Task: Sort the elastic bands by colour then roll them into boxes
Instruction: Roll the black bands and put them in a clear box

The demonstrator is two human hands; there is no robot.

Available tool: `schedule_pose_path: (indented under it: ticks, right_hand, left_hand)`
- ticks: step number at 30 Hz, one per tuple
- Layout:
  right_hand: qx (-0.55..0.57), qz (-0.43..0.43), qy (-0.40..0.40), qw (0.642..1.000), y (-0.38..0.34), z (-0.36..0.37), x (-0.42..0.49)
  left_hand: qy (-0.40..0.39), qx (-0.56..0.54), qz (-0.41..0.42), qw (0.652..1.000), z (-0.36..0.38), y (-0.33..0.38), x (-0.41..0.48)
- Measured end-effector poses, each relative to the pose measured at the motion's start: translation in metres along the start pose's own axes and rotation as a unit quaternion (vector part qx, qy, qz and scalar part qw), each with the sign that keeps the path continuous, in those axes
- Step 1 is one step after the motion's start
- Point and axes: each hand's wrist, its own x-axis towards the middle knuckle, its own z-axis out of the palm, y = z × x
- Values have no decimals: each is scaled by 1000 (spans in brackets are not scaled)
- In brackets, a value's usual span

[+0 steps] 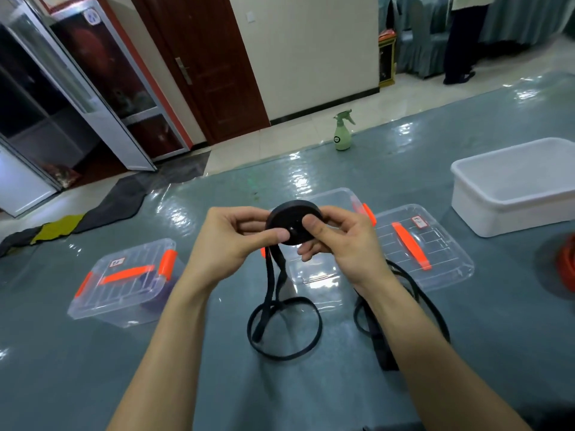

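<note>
The left hand [227, 241] pinches the left rim of the black coil [291, 219] between thumb and fingers. The right hand [339, 241] clamps its face, thumb in front and fingers curled behind, above the open clear box [314, 284] at mid-table [93, 368]. If either pinch slackens, the springy winding would likely burst loose. The unrolled tail [283, 325], hanging to the table and looped over itself, could twist or catch as it feeds in. Counted: one closed clear box [124, 281] at left, one coil, one open box, one second black band [404, 306] partly under the right forearm, one loose lid [429, 244], one white tub [510, 188] far right, and what looks like one orange band [567, 259], cut off by the edge.
</note>
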Motion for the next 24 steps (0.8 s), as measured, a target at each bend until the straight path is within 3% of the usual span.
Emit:
schedule_pose_path:
  ticks: [2, 4, 7, 10, 12, 13, 17, 19, 22, 24]
  right_hand:
    - [-38, 17, -39, 998, 1, -5, 0]
    - [-158, 29, -62, 985, -2, -11, -1]
    - [-333, 3, -53, 941, -2, -8, 2]
    - [-412, 15, -105, 905, 2, 4, 7]
    - [-414, 18, -111, 903, 5, 6, 8]
    - [-391, 20, -101, 915, 5, 6, 8]
    - [-198, -16, -34, 980, -1, 4, 7]
    - [-111, -34, -8, 993, -4, 5, 10]
    - [-46, -46, -4, 998, -5, 11, 11]
    - [-36, -43, -8, 998, -2, 17, 9]
  left_hand:
    - [-28, 62, 10, 998, -10, 8, 4]
    - [-61, 217, 37, 974, -21, 17, 10]
    - [-127, 458, 88, 875, -21, 31, 24]
    - [-185, 561, 114, 799, -10, 41, 30]
    - [-198, 581, 124, 780, -10, 43, 34]
    - [-198, 559, 118, 796, -13, 43, 35]
    - [-144, 325, 75, 932, -38, 31, 35]
    - [-103, 194, 70, 973, -42, 23, 26]
    - [-47, 28, 60, 997, -33, 17, 15]
    - [-27, 15, 73, 997, -29, 16, 11]
